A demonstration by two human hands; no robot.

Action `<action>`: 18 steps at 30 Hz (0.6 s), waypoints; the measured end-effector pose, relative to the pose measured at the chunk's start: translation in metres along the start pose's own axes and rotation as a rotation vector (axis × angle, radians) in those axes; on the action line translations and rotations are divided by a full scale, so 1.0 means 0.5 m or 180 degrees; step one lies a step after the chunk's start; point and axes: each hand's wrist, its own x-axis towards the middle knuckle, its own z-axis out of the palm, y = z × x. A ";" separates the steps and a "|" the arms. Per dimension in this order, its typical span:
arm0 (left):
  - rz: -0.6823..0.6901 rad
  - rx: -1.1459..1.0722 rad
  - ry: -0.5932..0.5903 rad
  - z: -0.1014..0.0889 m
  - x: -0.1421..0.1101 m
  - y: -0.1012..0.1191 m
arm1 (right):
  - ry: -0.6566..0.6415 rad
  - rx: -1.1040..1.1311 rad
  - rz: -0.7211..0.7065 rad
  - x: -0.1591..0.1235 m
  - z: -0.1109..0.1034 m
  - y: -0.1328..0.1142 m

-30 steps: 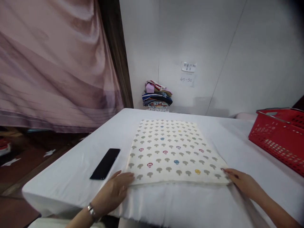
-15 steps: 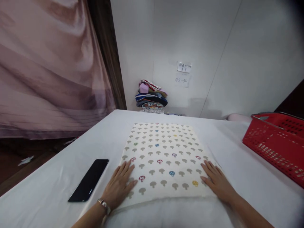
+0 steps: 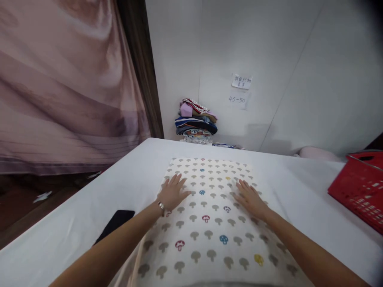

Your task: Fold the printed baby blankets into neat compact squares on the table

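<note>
A cream cloth printed with grey and coloured mushrooms lies spread flat over the table, its near part reaching the bottom of the view. Palm down on its left side rests my left hand, fingers spread, a metal watch or bracelet on the wrist. On the right side of the cloth, my right hand also lies flat with fingers extended. Neither hand grasps anything. Beside my left forearm is a black phone, partly hidden by the arm.
The white table carries a red perforated basket at the right. Beyond its far edge, a stack of folded fabrics stands against the wall, near handwritten paper signs. A pink curtain hangs at left.
Both hands have slid forward, farther up the cloth. The cloth's near edge now sits lower in view, and the camera has turned slightly left.
</note>
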 end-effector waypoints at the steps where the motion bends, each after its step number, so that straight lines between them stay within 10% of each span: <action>1: -0.0045 0.0006 -0.0110 0.000 0.044 0.007 | -0.0016 -0.0007 -0.0038 0.047 0.001 -0.013; 8: -0.0679 0.0304 -0.0320 0.045 0.270 -0.063 | 0.0075 -0.0318 0.0264 0.294 0.009 0.001; 18: -0.1195 0.0022 -0.0257 0.087 0.307 -0.139 | 0.0057 -0.0280 0.0681 0.342 0.021 0.075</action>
